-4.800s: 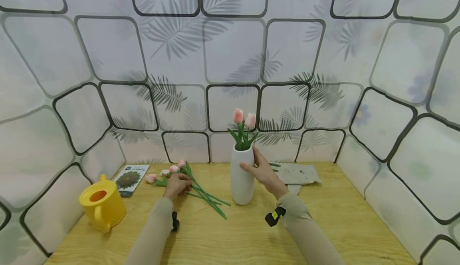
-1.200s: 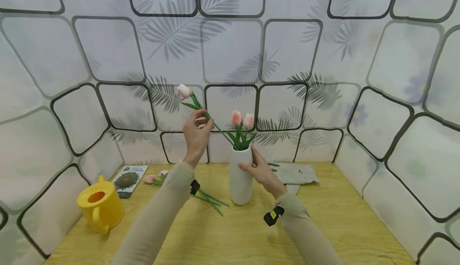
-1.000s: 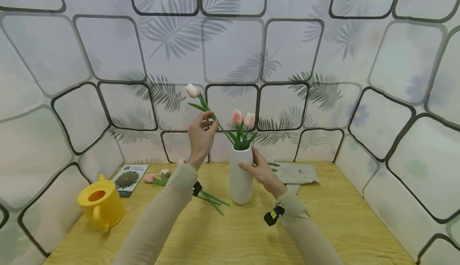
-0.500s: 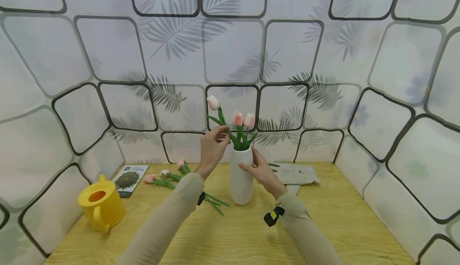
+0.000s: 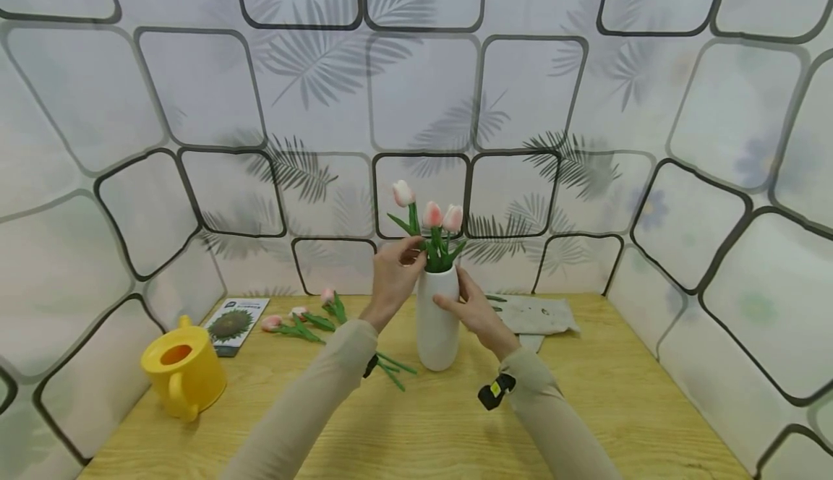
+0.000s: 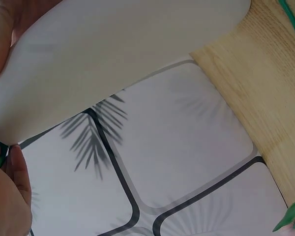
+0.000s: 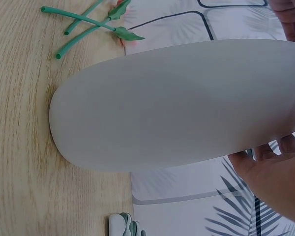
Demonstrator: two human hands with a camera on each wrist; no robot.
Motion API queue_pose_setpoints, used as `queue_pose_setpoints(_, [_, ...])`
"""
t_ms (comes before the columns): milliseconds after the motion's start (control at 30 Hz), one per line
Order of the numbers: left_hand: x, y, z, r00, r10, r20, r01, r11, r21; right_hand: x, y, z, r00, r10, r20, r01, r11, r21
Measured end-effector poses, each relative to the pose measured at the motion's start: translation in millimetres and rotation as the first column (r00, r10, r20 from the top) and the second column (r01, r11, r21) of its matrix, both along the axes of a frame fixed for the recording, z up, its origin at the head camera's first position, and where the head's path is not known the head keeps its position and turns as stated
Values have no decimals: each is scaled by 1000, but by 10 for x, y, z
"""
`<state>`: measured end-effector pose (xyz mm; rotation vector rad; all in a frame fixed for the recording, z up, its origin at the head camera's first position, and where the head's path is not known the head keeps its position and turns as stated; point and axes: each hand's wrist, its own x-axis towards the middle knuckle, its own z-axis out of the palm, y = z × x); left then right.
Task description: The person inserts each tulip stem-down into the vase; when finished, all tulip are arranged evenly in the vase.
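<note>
A tall white vase (image 5: 437,328) stands upright on the table, with two pink tulips (image 5: 442,217) in its mouth. My right hand (image 5: 478,315) holds the vase's right side near the top, thumb across the front. At the vase's mouth my left hand (image 5: 395,277) pinches the stem of a pale pink tulip (image 5: 403,194), whose bloom leans left and sits higher than the other two. Its lower stem is hidden by my fingers and the vase. In the right wrist view the vase (image 7: 177,105) fills the middle, with my right hand (image 7: 280,172) against it.
Three more tulips (image 5: 302,321) lie on the table left of the vase, partly behind my left sleeve. Further left are a yellow watering can (image 5: 185,375) and a sunflower packet (image 5: 236,324). A pale folded cloth-like item (image 5: 540,315) lies behind my right hand.
My left hand picked a tulip off the table, raised it, then moved right and down as its stem went into the vase. The right hand stays on the vase.
</note>
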<state>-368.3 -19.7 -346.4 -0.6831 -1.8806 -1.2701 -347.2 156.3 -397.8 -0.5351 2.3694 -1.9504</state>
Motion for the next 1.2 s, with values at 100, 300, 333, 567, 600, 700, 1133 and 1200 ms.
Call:
queue_pose_setpoints(100, [5, 18, -17, 1000, 4, -8, -4, 1000, -7, -1, 3, -4, 1000, -1, -4, 1, 1000, 7])
queue_pose_setpoints(300, [-2, 43, -42, 1000, -13, -9, 13, 1000, -2, -11, 2, -12, 1000, -14, -17, 14, 1000, 8])
queue_pose_setpoints(333, [-4, 45, -43, 1000, -17, -4, 17, 1000, -1, -10, 1, -12, 1000, -16, -16, 16, 1000, 6])
queue_pose_setpoints(567, [4, 49, -45, 997, -21, 69, 23, 999, -29, 0, 4, -7, 1000, -14, -14, 14, 1000, 4])
queue_pose_setpoints(600, [10, 49, -42, 997, -19, 71, 22, 999, -32, -1, 3, -7, 1000, -17, -10, 17, 1000, 4])
queue_pose_setpoints(700, [21, 55, -27, 997, -10, 75, 11, 1000, -21, -1, -3, 0, 1000, -20, -12, 20, 1000, 5])
queue_pose_setpoints(1133, [-8, 58, -57, 993, -11, 115, 10, 1000, 8, 24, -6, 13, 1000, -17, -7, 16, 1000, -5])
queue_pose_setpoints(1200, [-13, 47, -65, 992, -27, 126, 25, 1000, 16, 25, -7, 13, 1000, -14, 0, 14, 1000, -11])
